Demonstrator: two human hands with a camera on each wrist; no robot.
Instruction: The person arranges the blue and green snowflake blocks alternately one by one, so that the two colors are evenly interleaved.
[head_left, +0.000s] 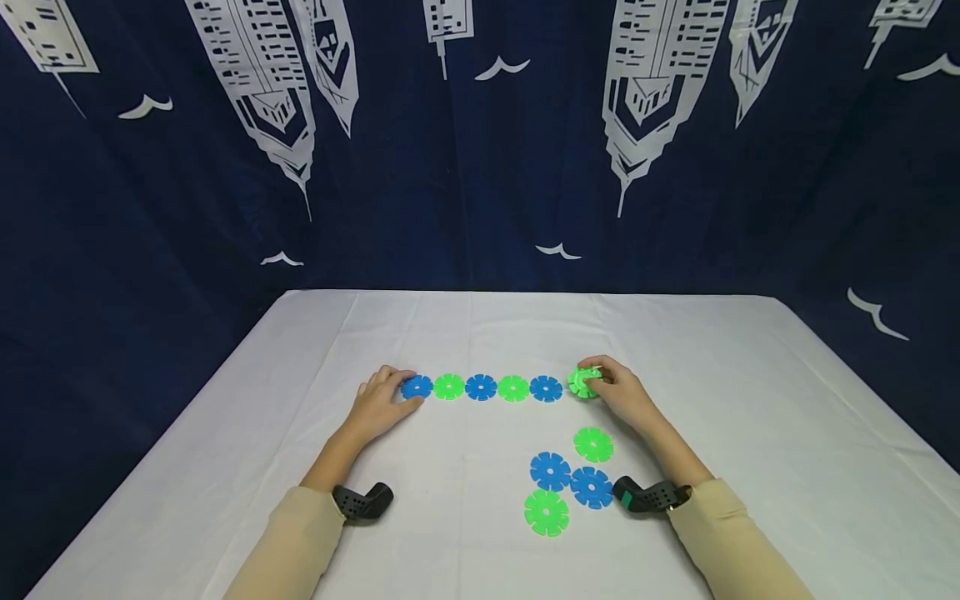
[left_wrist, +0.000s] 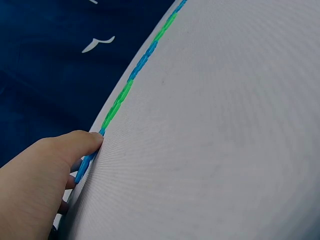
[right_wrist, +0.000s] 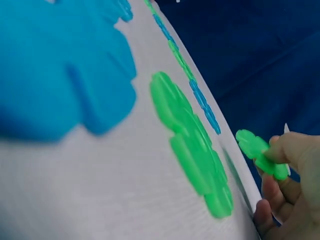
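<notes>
In the head view, flat notched interlocking discs lie in a straight row, alternating blue and green. At its left end my left hand [head_left: 378, 402] has thumb and fingers on opposite edges of the blue disc [head_left: 417, 386]. My right hand [head_left: 617, 388] pinches a green disc [head_left: 582, 382] between thumb and fingers, just beyond the row's right-hand blue disc [head_left: 546, 388]. The right wrist view shows this green disc [right_wrist: 248, 143] tilted and raised off the white cloth, with a gap to the row. The thumb [left_wrist: 86, 142] covers part of the left blue disc in the left wrist view.
Nearer me lie a loose green disc [head_left: 593, 444], two blue discs [head_left: 551, 472] side by side and another green disc [head_left: 546, 512], close to the right wrist's black camera band [head_left: 648, 496]. White cloth [head_left: 420, 550] covers the table; a dark blue patterned curtain [head_left: 465, 183] hangs behind.
</notes>
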